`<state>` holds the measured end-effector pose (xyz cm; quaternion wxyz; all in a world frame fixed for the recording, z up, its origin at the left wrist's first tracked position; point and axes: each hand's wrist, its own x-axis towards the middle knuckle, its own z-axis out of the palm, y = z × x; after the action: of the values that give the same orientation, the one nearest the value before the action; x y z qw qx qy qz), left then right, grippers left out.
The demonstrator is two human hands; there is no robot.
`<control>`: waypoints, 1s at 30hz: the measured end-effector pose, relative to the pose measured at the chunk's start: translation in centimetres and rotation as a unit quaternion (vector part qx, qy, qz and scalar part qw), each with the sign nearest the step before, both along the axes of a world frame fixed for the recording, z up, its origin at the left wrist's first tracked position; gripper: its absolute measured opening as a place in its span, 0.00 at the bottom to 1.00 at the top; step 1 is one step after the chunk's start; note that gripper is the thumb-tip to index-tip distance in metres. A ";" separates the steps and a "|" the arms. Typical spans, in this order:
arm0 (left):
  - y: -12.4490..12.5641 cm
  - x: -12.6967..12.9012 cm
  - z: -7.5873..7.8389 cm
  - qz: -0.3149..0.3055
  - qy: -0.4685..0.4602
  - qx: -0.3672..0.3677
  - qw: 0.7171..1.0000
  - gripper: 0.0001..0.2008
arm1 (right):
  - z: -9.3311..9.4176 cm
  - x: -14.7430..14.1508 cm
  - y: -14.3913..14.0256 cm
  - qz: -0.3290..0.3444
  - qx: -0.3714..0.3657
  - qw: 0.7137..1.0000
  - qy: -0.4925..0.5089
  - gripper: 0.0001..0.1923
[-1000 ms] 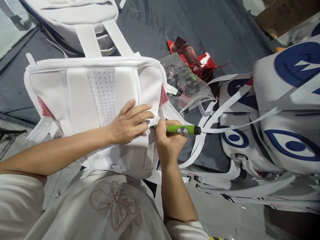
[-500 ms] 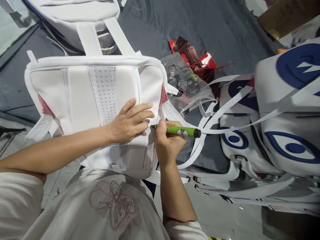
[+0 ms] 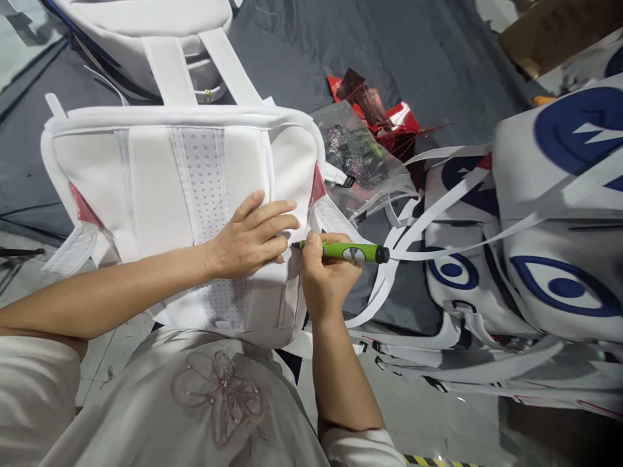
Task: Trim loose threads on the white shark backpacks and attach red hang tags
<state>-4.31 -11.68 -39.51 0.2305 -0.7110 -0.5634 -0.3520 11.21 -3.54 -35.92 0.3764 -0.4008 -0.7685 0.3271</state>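
Grasping the marker in the right grip, ideally bracing the bag taut near the front edge of the counter with the released left grip.

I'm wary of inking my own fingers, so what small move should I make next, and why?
I'd probably angle the green pen slightly away from the left hand: the right hand holds it with its dark tip pointed toward that hand and close by, over the white backpack.
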 end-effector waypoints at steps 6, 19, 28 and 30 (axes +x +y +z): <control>0.1 0.1 0.1 -0.024 -0.027 0.004 0.999 0.09 | 0.1 -0.2 0.1 0.012 0.000 1.000 -0.015 0.13; 0.0 0.0 0.4 0.037 0.048 -0.022 0.998 0.15 | -0.6 0.1 -0.1 -0.013 0.005 1.000 0.005 0.12; -0.2 -0.2 2.6 0.041 0.086 -0.116 0.989 0.13 | -0.8 0.6 0.2 0.010 0.030 0.999 -0.002 0.13; 0.4 -1.3 5.4 0.014 0.160 -0.205 0.965 0.12 | -0.9 1.1 0.2 0.011 0.026 1.000 0.002 0.14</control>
<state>-5.62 -11.28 -34.11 0.1716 -0.7825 -0.5890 -0.1068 12.36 -3.35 -36.79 0.3846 -0.3818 -0.7802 0.3124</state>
